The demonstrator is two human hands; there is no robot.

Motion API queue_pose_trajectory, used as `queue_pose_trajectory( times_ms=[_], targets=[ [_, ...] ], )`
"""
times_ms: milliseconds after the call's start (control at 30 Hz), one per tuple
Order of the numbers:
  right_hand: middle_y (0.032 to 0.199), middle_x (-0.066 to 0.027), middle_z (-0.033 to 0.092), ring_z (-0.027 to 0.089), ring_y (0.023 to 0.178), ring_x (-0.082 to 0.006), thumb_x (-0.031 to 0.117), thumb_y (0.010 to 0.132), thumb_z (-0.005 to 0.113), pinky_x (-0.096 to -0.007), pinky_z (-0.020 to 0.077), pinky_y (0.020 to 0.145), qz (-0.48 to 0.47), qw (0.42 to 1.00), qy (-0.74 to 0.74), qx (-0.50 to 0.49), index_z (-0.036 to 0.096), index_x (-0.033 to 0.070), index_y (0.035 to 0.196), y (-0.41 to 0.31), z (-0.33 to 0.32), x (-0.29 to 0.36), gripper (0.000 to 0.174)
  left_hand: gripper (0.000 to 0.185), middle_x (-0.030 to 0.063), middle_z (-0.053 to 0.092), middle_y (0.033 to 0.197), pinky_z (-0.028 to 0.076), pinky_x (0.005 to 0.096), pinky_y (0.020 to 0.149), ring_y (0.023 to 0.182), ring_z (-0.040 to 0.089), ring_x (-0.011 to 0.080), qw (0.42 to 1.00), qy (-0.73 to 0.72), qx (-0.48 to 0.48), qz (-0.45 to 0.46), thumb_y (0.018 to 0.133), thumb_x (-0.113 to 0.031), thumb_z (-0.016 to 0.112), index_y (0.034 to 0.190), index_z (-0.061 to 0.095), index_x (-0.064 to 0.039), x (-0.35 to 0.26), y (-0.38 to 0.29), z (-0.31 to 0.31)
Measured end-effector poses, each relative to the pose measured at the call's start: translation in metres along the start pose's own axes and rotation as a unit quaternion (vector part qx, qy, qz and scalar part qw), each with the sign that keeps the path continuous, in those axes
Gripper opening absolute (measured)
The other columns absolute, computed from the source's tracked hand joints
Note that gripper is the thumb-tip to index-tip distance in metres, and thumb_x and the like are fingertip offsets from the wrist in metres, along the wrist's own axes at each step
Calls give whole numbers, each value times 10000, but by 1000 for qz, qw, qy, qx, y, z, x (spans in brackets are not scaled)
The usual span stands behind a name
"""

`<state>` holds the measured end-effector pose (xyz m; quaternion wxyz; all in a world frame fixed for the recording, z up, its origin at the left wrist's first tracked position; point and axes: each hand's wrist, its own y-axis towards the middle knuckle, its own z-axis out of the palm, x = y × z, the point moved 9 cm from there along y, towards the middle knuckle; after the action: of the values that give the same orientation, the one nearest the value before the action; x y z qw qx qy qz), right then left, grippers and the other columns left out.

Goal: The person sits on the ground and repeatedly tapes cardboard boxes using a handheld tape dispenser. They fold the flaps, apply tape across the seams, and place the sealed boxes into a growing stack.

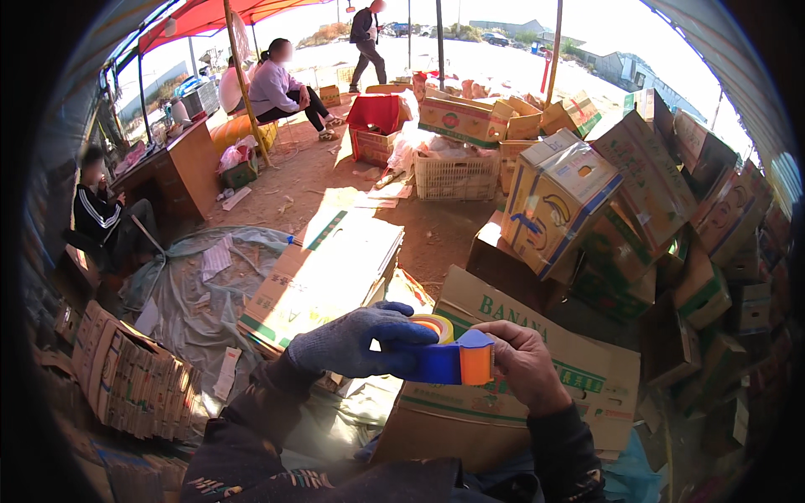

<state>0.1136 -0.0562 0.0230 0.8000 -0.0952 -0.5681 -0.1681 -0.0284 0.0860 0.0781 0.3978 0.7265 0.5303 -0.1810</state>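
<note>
My left hand (pixel 355 339), in a grey knit glove with blue coated fingers, grips a blue plastic tape dispenser (pixel 440 363). A roll of yellow tape (pixel 437 326) sits on it, and an orange roller shows near its right end. My bare right hand (pixel 528 364) has thumb and forefinger pinched at that end, by the blue tip; whether tape is between them is hard to see. Below both hands a flattened banana carton (pixel 465 415) with green print leans across my lap. Just beyond my left hand lies a stack of flat cardboard (pixel 321 276), partly in bright sun.
Empty-looking cartons (pixel 560 201) are heaped along the right. A plastic crate (pixel 456 178) holds clear bags farther ahead. Bundled flat cardboard (pixel 135 383) stands at lower left, near a crumpled plastic sheet (pixel 182 276). A person (pixel 110 214) sits at far left, others sit beyond, and one walks outside.
</note>
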Motion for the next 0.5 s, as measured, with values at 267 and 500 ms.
queue_pose_trajectory(
  times_ms=[267, 500],
  targets=[
    [1071, -116, 775, 743, 954, -137, 18, 1023, 645, -274, 607, 873, -90, 987, -69, -116, 697, -71, 1189, 10, -27, -11, 195, 400, 136, 737, 1021, 565, 372, 876, 977, 708, 231, 996, -11, 2, -83, 921, -239, 801, 1249, 724, -25, 33, 22, -3],
    [1018, -127, 780, 727, 837, -110, 18, 1005, 671, -212, 585, 736, -172, 945, 9, -279, 693, -21, 1151, 15, -105, 20, 152, 309, 43, 755, 935, 551, 249, 737, 804, 661, 76, 981, 31, -75, -174, 952, -217, 758, 1143, 756, 26, 66, 65, -74]
  ],
)
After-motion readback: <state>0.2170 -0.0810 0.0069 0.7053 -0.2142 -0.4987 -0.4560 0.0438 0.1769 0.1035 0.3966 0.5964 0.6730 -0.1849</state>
